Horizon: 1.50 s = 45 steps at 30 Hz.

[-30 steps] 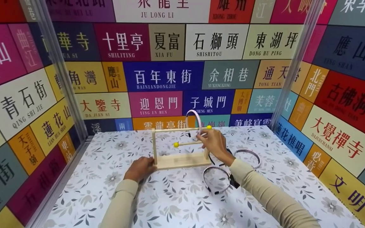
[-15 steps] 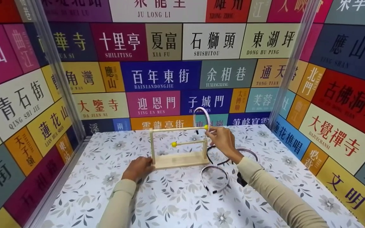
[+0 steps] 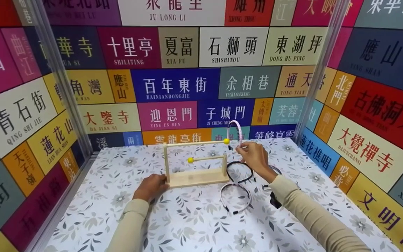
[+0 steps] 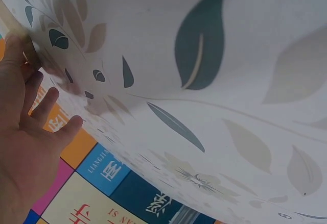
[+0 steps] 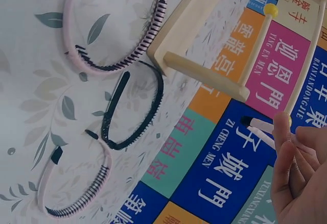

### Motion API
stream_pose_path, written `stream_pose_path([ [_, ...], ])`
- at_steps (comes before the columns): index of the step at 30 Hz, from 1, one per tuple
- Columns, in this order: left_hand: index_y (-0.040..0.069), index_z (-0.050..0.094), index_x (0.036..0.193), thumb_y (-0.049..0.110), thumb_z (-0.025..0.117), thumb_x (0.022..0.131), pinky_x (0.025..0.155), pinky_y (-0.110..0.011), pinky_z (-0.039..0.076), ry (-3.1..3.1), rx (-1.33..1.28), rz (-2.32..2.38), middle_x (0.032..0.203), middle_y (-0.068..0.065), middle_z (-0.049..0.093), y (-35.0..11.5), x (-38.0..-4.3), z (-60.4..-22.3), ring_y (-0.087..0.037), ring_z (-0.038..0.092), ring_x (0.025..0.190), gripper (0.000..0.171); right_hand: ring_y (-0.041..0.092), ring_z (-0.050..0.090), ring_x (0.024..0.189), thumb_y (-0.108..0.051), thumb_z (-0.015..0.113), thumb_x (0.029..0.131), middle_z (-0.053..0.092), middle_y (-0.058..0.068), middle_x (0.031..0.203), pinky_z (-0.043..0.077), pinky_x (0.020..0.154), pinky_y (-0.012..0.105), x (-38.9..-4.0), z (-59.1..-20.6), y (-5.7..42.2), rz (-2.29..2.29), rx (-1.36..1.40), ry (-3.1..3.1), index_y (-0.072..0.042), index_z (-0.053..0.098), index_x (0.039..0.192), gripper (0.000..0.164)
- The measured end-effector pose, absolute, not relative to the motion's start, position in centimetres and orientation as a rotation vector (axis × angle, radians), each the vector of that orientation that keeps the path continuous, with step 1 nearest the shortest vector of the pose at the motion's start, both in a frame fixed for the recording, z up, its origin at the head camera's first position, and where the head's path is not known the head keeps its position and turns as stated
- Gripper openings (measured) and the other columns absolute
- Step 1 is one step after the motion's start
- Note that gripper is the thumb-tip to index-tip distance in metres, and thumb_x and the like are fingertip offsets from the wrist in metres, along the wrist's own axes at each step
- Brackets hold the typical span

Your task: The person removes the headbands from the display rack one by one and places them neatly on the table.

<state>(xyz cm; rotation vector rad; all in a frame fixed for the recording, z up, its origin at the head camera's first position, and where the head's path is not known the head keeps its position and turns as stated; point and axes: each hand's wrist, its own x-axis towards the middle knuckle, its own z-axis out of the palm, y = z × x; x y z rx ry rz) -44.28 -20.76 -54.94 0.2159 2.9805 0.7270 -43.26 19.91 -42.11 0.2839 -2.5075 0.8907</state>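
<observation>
My left hand (image 3: 150,187) is at the left end of a wooden rack (image 3: 198,178), its fingertips gripping the foot of the post; its other fingers spread loosely in the left wrist view. The rack has a long upper rod and a shorter lower rod, each tipped with a yellow ball (image 3: 226,141). My right hand (image 3: 255,157) pinches a pale pink headband (image 3: 235,129) by one end, in the air just right of the upper rod's ball. In the right wrist view that headband's dark tip (image 5: 246,121) shows beyond my fingers.
On the flowered table (image 3: 187,217) lie a pink toothed headband (image 3: 235,197) in front of the rack, a black headband (image 3: 240,172) by its right end, and another pink headband (image 5: 76,211), partly behind my right forearm. Sign-printed walls (image 3: 173,84) stand around the table.
My right hand has carried the pink headband rightward from over the upper rod, past the yellow ball. My left hand has stayed at the rack's left end.
</observation>
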Motion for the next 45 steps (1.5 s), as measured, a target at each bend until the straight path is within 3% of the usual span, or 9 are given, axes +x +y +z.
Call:
stream_pose_path([
  [5, 0.014, 0.069, 0.135, 0.025, 0.075, 0.097, 0.107, -0.054, 0.05, 2.972, 0.197, 0.741, 0.124, -0.007, 0.071, -20.7, -44.2, -54.9, -0.031, 0.066, 0.119, 0.039, 0.008, 0.066, 0.048, -0.033, 0.071, 0.1, 0.076, 0.002, 0.069, 0.039, 0.039, 0.029, -42.8, -42.3, 20.8, 0.857, 0.274, -2.512, -0.015, 0.081, 0.103, 0.021],
  [16, 0.014, 0.07, 0.134, 0.026, 0.073, 0.098, 0.105, -0.053, 0.051, 2.992, 0.262, 0.749, 0.124, -0.007, 0.072, -20.7, -44.1, -55.1, -0.031, 0.066, 0.117, 0.038, 0.008, 0.067, 0.049, -0.029, 0.07, 0.101, 0.08, 0.012, 0.098, 0.035, 0.036, 0.028, -41.2, -43.0, 23.2, 0.896, 0.316, -2.522, -0.012, 0.081, 0.106, 0.022],
  [24, 0.014, 0.071, 0.131, 0.023, 0.074, 0.097, 0.103, -0.052, 0.052, 2.992, 0.28, 0.774, 0.12, -0.006, 0.073, -20.7, -44.0, -55.2, -0.028, 0.068, 0.113, 0.035, 0.011, 0.068, 0.051, -0.03, 0.07, 0.101, 0.08, 0.009, 0.091, 0.028, 0.037, 0.024, -39.4, -44.0, 25.9, 0.965, 0.275, -2.561, -0.009, 0.08, 0.108, 0.024],
  [28, 0.015, 0.071, 0.131, 0.024, 0.075, 0.097, 0.103, -0.053, 0.052, 3.004, 0.293, 0.753, 0.121, -0.008, 0.072, -20.9, -44.1, -55.4, -0.031, 0.067, 0.115, 0.036, 0.013, 0.068, 0.051, -0.026, 0.07, 0.101, 0.08, 0.011, 0.096, 0.026, 0.037, 0.024, -38.5, -44.6, 27.1, 1.034, 0.242, -2.584, -0.007, 0.08, 0.11, 0.023],
  [37, 0.016, 0.071, 0.132, 0.026, 0.074, 0.097, 0.105, -0.054, 0.051, 2.987, 0.28, 0.771, 0.123, -0.007, 0.072, -21.0, -44.1, -55.4, -0.031, 0.066, 0.117, 0.037, 0.016, 0.069, 0.052, -0.023, 0.072, 0.098, 0.08, 0.006, 0.092, 0.038, 0.04, 0.024, -36.2, -45.8, 28.5, 1.099, 0.198, -2.64, -0.01, 0.081, 0.105, 0.018],
  [45, 0.015, 0.071, 0.133, 0.025, 0.075, 0.097, 0.107, -0.055, 0.049, 3.006, 0.271, 0.786, 0.128, -0.009, 0.071, -20.9, -43.8, -54.9, -0.033, 0.065, 0.121, 0.037, 0.019, 0.07, 0.053, -0.019, 0.071, 0.099, 0.08, 0.01, 0.093, 0.055, 0.048, 0.032, -33.9, -46.8, 29.6, 1.148, 0.197, -2.698, -0.006, 0.08, 0.103, 0.017],
])
